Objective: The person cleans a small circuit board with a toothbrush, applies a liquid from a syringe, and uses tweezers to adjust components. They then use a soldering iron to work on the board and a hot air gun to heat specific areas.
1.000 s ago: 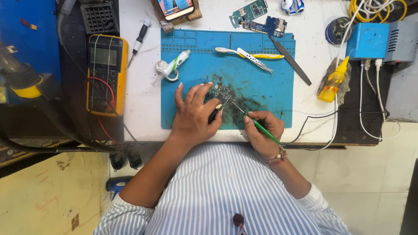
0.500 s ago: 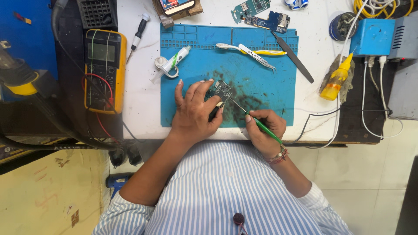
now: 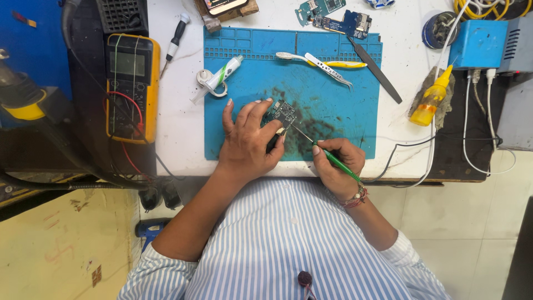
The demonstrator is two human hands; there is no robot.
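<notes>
Multimeter (image 3: 132, 86): yellow-cased, lying on the dark strip at the left edge of the table, red lead coiled over it; well apart from the work.
Screwdriver (image 3: 173, 43): small, black-handled, on the white table (image 3: 177, 133) between multimeter and mat, near the far edge.
Tube (image 3: 219, 78): white with green band, lying across the mat's far-left corner, tilted.
Mat (image 3: 344, 111): blue work mat, centred on the table, dark smudges in its middle.
Left hand (image 3: 247, 145): closed down on the circuit board, fingers spread over its near-left side, thumb and forefinger pinching its near edge; pressing it flat to the mat.
Circuit board (image 3: 284, 113): small, dark, populated; lies on the mat's centre, toward the near edge. Judged light, rigid, brittle at its components; best held by bare edges, as done. Long axis appears to run from near-left to far-right; much is hidden by the fingers, so outline uncertain.
Right hand (image 3: 336, 162): closed in a pen grip on the green-handled tool, resting at the mat's near edge.
Green-handled tool (image 3: 333, 160): slim, stiff, light. Long axis diagonal; metal tip points far-left to the board's near-right edge, handle end trails near-right toward the wrist. Tip contact cannot be confirmed.
Tweezers (image 3: 327, 65): yellow-handled tweezers, on the mat's far side.
Bottle (image 3: 432, 99): yellow, lying on a rag right of the mat.
</notes>
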